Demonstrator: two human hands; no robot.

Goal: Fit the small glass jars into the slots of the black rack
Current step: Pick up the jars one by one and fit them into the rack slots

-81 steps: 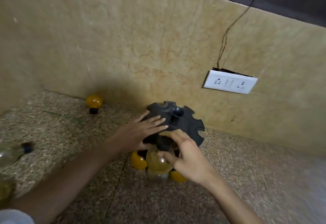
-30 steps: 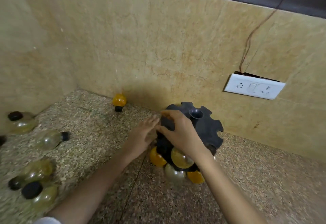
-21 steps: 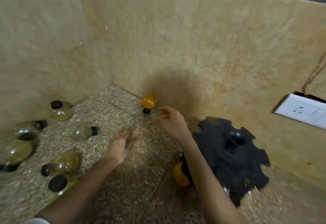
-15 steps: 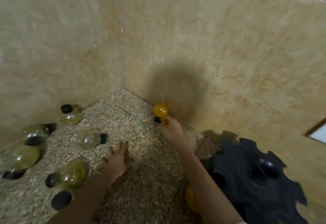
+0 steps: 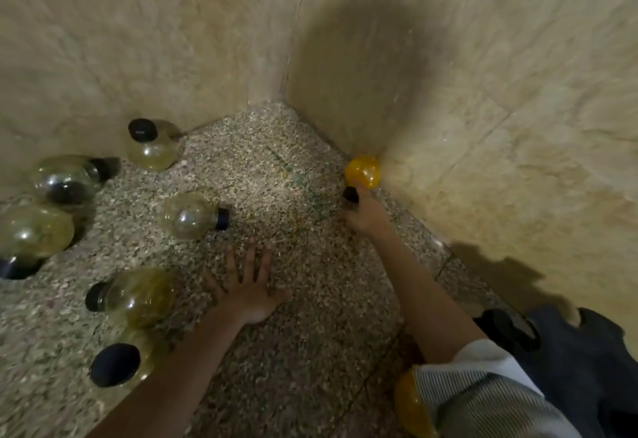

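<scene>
At the far left edge of the frame a greenish jar (image 5: 34,234) is seen lying on the speckled counter (image 5: 303,334), its black cap pointed to the lower left. Just above it a shiny jar (image 5: 62,178) lies with its cap toward the right. Further right a wall-side jar (image 5: 153,153) is set against the left wall (image 5: 138,40), black cap uppermost in the frame. In the lower left a lower jar (image 5: 141,296) lies with its cap to the left, and beneath it a cap-first jar (image 5: 115,365) is seen, its black cap turned to the camera. A middle jar (image 5: 188,216) lies apart from these, cap to the right.

The left hand (image 5: 247,287) is laid flat on the counter, palm down, fingers straight and spread, with nothing held. It lies below the middle jar and right of the lower jar, and neither is touched.

Right of centre, the right hand (image 5: 366,215) is closed around the black neck of an orange jar (image 5: 362,171), whose round body is pressed against the right wall (image 5: 483,92) at the back edge of the counter.

In the lower right corner the notched black rack (image 5: 587,368) is partly cut off by the frame. A striped sleeve (image 5: 483,399) lies across it, and a second orange jar (image 5: 409,403) shows at the sleeve's left edge. Whether it is seated in a slot cannot be told.
</scene>
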